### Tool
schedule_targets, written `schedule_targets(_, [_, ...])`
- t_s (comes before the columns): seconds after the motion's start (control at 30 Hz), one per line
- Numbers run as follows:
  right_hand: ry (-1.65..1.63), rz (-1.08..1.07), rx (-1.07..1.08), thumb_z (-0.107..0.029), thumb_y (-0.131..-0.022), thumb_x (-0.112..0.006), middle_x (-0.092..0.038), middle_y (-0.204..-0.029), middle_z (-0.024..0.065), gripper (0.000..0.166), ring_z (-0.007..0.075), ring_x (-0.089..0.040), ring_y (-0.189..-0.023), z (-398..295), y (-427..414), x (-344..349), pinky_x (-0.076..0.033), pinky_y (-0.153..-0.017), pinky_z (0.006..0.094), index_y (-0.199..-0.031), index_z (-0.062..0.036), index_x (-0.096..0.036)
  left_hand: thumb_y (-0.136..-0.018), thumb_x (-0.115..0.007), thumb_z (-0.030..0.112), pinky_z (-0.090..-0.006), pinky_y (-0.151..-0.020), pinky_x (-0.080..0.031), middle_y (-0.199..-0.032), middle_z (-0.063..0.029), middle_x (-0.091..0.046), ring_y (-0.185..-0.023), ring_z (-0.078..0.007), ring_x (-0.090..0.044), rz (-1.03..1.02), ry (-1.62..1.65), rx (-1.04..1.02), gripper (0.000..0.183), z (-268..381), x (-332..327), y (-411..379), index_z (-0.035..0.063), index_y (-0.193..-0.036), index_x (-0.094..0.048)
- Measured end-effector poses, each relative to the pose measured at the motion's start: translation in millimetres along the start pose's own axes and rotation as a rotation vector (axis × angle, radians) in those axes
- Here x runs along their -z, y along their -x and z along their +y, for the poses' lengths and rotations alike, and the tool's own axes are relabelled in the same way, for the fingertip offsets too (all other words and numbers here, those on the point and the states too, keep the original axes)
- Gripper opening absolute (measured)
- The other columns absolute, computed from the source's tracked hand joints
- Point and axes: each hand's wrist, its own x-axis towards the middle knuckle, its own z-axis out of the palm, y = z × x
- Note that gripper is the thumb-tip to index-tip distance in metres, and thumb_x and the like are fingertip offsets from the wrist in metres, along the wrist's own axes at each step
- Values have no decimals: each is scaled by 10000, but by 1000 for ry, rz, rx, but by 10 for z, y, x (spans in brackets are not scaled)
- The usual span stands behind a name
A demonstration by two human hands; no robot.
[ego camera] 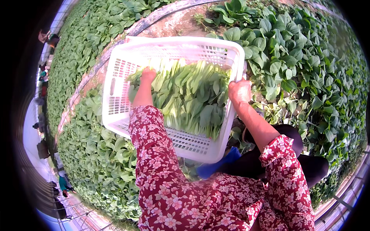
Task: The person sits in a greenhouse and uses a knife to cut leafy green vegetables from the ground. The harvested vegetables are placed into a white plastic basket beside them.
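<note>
A white plastic slatted crate (pixel 185 157) is tilted in front of me, with its inside facing me. Leafy greens like bok choy (pixel 199 86) lie in rows inside it, pale stems bunched along the upper and lower sides. My left hand (pixel 148 74) reaches into the crate and touches the greens at their upper left. Its fingers are mostly hidden, so whether it grasps any stems is unclear. On the crate's right rim, my right hand (pixel 240 90) is closed, its fingers partly hidden around the edge.
Dense leafy plants (pixel 289 57) grow to my right, and more crop (pixel 101 156) lies to the left. A pale hose or strip (pixel 162 13) curves along bare soil. Blue material (pixel 216 164) shows below the crate, by my dark-clad leg (pixel 312 170). Another person (pixel 64 183) is at the far left.
</note>
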Motion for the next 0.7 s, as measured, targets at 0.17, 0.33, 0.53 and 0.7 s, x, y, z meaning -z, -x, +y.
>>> schedule_targets(0.17, [56,71,9,-174,-731,-547,-523,-1019,203,347,370,-595,-867,138,-124,9,-470,-777,444,-1048,-40,-593,-746,-587,518,-397,-1086,-238,-1434,-221,-217,-1329,-337,-232,-95,92,-128,910,497,-233,93,41,-1405,-180])
schedule_targets(0.33, [25,88,10,-185,-738,-577,-527,-983,174,296,349,-588,-812,224,-162,12,-466,-737,426,-991,-33,-588,-663,-631,648,-424,-1100,-205,-1483,-211,-101,-1370,-333,-142,-57,69,-16,1120,946,-516,232,60,-1441,-79])
schedule_targets(0.53, [58,75,20,-173,-763,-561,-526,-991,187,324,356,-579,-858,186,-89,-34,-460,-767,429,-1040,-6,-553,-609,-567,778,-544,-1090,-113,-1508,-148,-35,-1389,-303,-85,-197,168,66,1215,1080,-841,286,99,-1451,-14])
schedule_targets(0.7, [72,81,-5,-175,-770,-554,-527,-1007,197,334,372,-580,-879,231,-171,44,-459,-786,441,-1047,12,-546,-614,-485,822,-519,-1098,-81,-1506,-171,-11,-1397,-282,-51,-419,-125,144,1201,1559,-536,394,117,-1455,0])
